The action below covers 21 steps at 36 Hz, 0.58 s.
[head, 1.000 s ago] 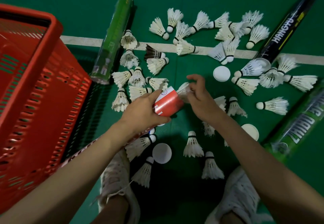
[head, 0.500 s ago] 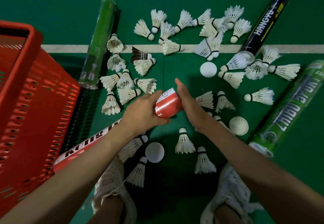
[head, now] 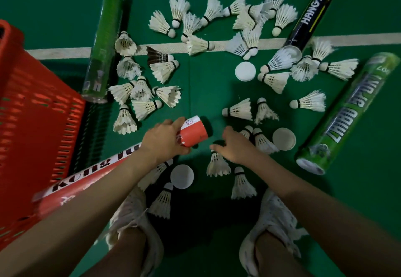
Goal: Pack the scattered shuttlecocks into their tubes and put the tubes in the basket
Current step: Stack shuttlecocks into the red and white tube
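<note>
My left hand [head: 165,141] is clamped on the red tube [head: 194,132] near its mouth, tail end by the basket [head: 43,111]; my right hand [head: 235,146] is loose and empty, just right of that mouth, over a shuttlecock [head: 217,165]. Mid-loading: next I pinch that one and feed it in cork-first. Half a second back my right hand was pressed at the mouth; now it's off.

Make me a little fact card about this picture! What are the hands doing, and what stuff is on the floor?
Left hand: grips the red tube near its open end
Right hand: open, over a white shuttlecock
Other tubes: left green tube, right green tube, black tube, all lying down
White caps: three, loose
Scattered shuttlecocks: many white, one dark shuttlecock
Basket: red, at the left
Floor: green
</note>
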Tool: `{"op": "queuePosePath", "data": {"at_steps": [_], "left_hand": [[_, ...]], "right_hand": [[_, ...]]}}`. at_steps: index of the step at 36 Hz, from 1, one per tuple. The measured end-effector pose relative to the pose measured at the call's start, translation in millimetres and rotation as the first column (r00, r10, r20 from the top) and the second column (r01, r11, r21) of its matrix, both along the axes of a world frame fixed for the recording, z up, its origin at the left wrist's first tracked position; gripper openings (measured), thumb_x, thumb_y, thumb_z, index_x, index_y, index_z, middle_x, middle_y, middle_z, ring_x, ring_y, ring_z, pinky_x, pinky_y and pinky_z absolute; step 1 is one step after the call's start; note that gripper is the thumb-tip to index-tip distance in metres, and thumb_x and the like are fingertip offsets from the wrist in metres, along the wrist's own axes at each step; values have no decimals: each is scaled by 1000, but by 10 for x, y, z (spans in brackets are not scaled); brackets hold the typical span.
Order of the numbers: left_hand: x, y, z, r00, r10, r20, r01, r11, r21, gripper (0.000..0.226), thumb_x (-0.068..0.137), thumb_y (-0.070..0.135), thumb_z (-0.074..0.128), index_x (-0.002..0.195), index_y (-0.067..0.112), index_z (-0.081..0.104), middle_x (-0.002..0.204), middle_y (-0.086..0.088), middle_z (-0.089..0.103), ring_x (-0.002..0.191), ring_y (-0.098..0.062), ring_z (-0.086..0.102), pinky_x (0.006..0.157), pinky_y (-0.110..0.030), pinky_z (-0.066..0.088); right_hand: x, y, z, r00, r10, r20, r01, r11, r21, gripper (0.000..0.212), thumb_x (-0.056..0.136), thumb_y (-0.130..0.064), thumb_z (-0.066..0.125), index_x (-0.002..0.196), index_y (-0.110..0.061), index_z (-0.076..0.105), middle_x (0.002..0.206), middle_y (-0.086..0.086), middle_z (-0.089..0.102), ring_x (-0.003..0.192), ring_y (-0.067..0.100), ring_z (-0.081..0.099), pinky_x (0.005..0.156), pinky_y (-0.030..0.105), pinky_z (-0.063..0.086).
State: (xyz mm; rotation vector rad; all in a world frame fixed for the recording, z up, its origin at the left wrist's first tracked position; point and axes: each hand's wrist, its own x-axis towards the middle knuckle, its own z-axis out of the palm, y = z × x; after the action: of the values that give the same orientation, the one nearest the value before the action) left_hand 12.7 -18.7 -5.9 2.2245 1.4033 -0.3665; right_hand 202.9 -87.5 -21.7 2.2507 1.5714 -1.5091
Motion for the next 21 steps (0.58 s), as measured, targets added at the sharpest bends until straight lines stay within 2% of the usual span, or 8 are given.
{"op": "queuePosePath", "data": {"at_steps": [3, 6, 9, 11, 15, 18, 20, 21], "left_hand": [[-21, -18, 1, 1000, 10, 10, -10, 1000, -14, 79, 66, 47, 78, 133, 27, 40, 103, -9, 56, 96, -32, 58, 78, -38, 50], [-50, -12, 0, 999, 30, 22, -30, 999, -29, 82, 66, 47, 79, 135, 27, 40, 102, -9, 55, 95, -32, 58, 78, -38, 50], [-71, 1, 1, 999, 40, 22, -40, 999, -28, 83, 66, 47, 79, 136, 27, 39, 103, -9, 56, 95, -32, 58, 78, -37, 50], [-80, 11, 6, 999, 40, 23, -39, 999, -28, 83, 67, 46, 79, 136, 27, 39, 104, -10, 55, 94, -32, 58, 77, -37, 49], [-99, 54, 4, 997, 62, 42, -61, 998, -32, 83, 67, 48, 78, 137, 28, 38, 104, -9, 55, 95, -33, 58, 77, -37, 50], [-117, 108, -2, 994, 92, 54, -90, 995, -33, 85, 68, 48, 77, 139, 27, 35, 107, -10, 55, 97, -32, 57, 76, -35, 47], [-124, 161, 0, 991, 112, 76, -110, 993, -30, 87, 68, 48, 77, 141, 27, 34, 109, -10, 55, 98, -31, 57, 77, -36, 48], [-133, 183, 5, 988, 124, 90, -122, 992, -28, 87, 68, 49, 77, 141, 28, 34, 109, -9, 55, 98, -31, 57, 78, -36, 48]], "right_hand": [[-114, -85, -22, 966, 210, 152, -206, 978, -41, 89, 87, -54, 56, 144, -1, 12, 122, 16, 55, 106, 31, 56, 72, 33, 42], [-242, -157, -83, 948, 249, 197, -243, 968, -54, 89, 84, -51, 62, 140, -3, 14, 107, 11, 58, 89, 28, 60, 58, 31, 37], [-326, -172, -172, 969, 175, 175, -165, 984, -66, 82, 83, -36, 68, 137, -5, 14, 114, 15, 56, 95, 32, 60, 63, 34, 39], [-333, -138, -182, 985, 99, 139, -98, 995, -12, 73, 84, -28, 67, 133, -4, 18, 111, 16, 57, 92, 34, 60, 61, 33, 38], [-227, 17, -128, 989, -95, 111, 58, 953, 299, 48, 83, -20, 65, 116, -6, 33, 98, 14, 60, 76, 29, 58, 54, 30, 35], [-121, 213, -21, 956, -284, -71, 288, 872, 395, 33, 81, -18, 64, 103, -12, 39, 95, 5, 54, 70, 16, 53, 56, 28, 42], [-27, 356, 42, 888, -400, -227, 458, 807, 373, 27, 82, -15, 65, 99, -15, 44, 93, -1, 52, 68, 6, 48, 52, 11, 38], [19, 415, 57, 865, -419, -276, 498, 784, 371, 25, 82, -16, 66, 98, -16, 48, 96, 0, 54, 70, 6, 50, 52, 7, 37]]}}
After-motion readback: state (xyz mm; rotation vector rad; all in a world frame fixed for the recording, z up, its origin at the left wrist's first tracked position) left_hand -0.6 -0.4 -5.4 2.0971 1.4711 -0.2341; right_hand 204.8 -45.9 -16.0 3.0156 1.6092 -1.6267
